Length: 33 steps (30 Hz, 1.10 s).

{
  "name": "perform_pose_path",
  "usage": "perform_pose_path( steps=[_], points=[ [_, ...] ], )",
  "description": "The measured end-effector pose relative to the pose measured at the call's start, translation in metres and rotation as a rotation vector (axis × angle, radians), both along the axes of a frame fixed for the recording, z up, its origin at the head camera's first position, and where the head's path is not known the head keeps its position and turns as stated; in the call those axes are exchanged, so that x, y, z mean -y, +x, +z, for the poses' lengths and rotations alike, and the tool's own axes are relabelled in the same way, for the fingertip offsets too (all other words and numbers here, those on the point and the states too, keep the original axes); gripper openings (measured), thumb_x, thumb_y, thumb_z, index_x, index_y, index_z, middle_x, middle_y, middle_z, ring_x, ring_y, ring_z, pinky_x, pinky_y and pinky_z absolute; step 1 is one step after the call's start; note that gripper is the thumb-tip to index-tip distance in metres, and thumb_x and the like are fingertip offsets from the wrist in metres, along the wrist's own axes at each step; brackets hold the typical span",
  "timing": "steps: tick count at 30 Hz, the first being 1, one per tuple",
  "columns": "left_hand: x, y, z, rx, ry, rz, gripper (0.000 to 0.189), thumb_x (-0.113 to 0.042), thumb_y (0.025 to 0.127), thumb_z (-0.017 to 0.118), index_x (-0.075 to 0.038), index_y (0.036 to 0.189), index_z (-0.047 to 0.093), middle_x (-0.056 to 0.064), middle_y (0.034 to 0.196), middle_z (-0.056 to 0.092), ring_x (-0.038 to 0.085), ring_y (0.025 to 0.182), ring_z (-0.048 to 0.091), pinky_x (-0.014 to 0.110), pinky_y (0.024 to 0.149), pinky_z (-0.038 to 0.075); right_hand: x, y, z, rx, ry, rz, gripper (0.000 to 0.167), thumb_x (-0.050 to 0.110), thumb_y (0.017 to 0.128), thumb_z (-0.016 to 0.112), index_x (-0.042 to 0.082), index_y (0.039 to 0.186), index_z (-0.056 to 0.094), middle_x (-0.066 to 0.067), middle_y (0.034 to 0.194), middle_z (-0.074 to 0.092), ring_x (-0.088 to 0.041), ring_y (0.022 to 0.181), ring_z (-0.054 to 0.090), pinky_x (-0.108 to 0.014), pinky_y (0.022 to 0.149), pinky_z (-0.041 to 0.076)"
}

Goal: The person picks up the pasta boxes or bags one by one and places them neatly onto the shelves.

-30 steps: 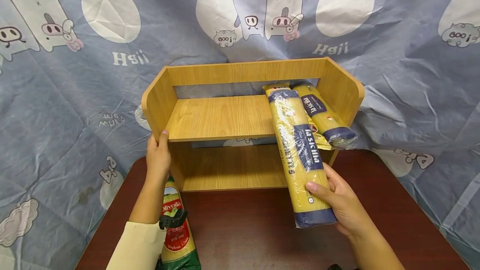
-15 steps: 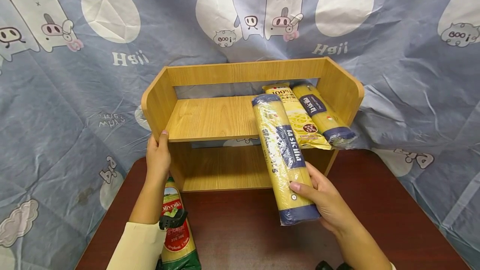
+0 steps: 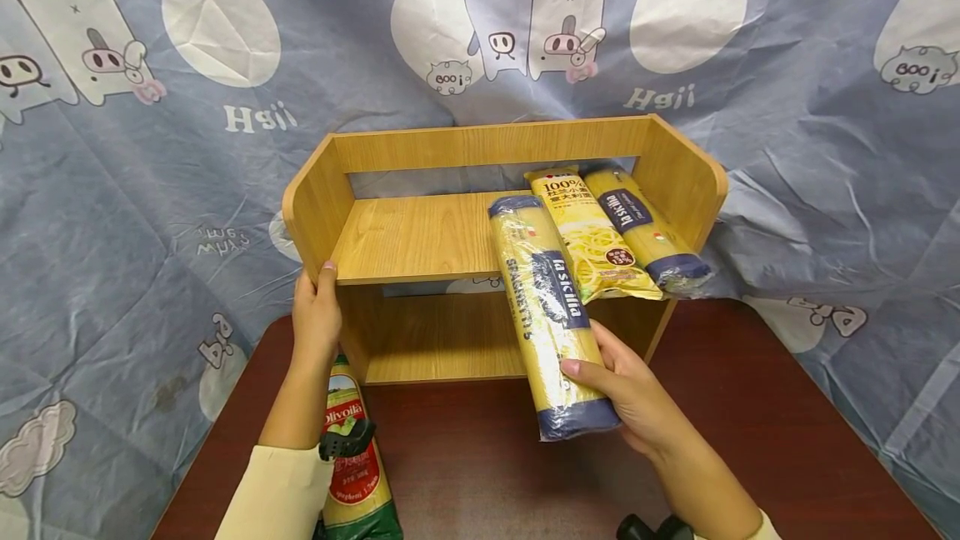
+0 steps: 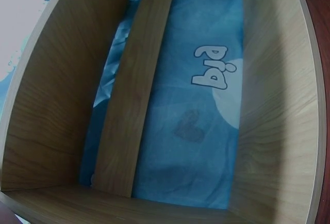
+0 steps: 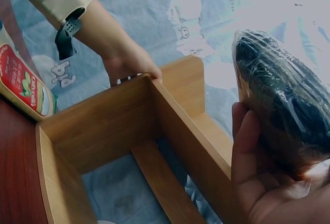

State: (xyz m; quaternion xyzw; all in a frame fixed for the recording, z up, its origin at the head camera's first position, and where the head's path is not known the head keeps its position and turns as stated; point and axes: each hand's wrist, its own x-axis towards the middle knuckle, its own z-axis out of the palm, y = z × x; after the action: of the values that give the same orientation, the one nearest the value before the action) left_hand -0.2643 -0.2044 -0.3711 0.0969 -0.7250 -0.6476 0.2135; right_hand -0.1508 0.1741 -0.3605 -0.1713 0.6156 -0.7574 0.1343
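Observation:
My right hand (image 3: 630, 390) grips the lower part of a "la sicilia" spaghetti pack (image 3: 543, 315), thumb across its front. The pack is tilted, its top end overlapping the upper shelf in the head view. In the right wrist view its dark-wrapped end (image 5: 283, 90) sits in my fingers. With my left hand (image 3: 317, 311) I hold the left side panel of the wooden shelf (image 3: 427, 236), thumb on the inner face. A yellow pasta bag (image 3: 592, 232) and a second la sicilia pack (image 3: 641, 223) lie side by side on the upper shelf's right.
A red and green Olivoilà spaghetti pack (image 3: 352, 457) lies on the dark red table (image 3: 465, 465), left of the shelf and beneath my left forearm. The lower shelf (image 3: 442, 336) lies under the upper board. A patterned blue cloth (image 3: 480, 40) hangs behind.
My right hand has carried the spaghetti pack leftward, uncovering the yellow pasta bag behind it. My left hand stays on the side panel.

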Motion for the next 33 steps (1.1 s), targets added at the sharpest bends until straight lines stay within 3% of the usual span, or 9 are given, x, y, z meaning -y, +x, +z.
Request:
perform_pose_path(
  steps=[13,26,33],
  points=[
    [0.000,0.003,-0.002,0.011,-0.001,-0.010,0.054,-0.048,0.105,0.042,-0.019,0.151,0.046,0.014,0.147,0.040,0.031,0.134,0.042,0.048,0.116,0.032,0.005,-0.010,-0.003,0.041,0.017,0.004,0.054,0.015,0.104,0.052,0.003,0.150,0.028,0.001,0.106,0.071,-0.013,0.088,0.072,-0.030,0.075,0.061],
    [-0.002,0.001,0.001,-0.005,0.010,-0.005,0.054,-0.046,0.106,0.043,-0.016,0.150,0.048,0.014,0.147,0.041,0.030,0.135,0.042,0.048,0.116,0.032,0.008,-0.019,0.002,0.057,-0.148,-0.015,0.028,0.022,0.107,0.044,0.020,0.132,0.056,0.003,0.106,0.072,-0.009,0.090,0.070,-0.024,0.078,0.057],
    [-0.001,0.001,0.000,-0.011,0.002,0.004,0.054,-0.046,0.106,0.044,-0.016,0.149,0.048,0.015,0.147,0.041,0.031,0.135,0.042,0.048,0.117,0.032,0.009,-0.025,0.003,0.020,-0.223,0.029,0.028,0.019,0.108,0.039,0.018,0.120,0.064,0.004,0.104,0.072,-0.008,0.091,0.068,-0.024,0.079,0.055]
  ],
)
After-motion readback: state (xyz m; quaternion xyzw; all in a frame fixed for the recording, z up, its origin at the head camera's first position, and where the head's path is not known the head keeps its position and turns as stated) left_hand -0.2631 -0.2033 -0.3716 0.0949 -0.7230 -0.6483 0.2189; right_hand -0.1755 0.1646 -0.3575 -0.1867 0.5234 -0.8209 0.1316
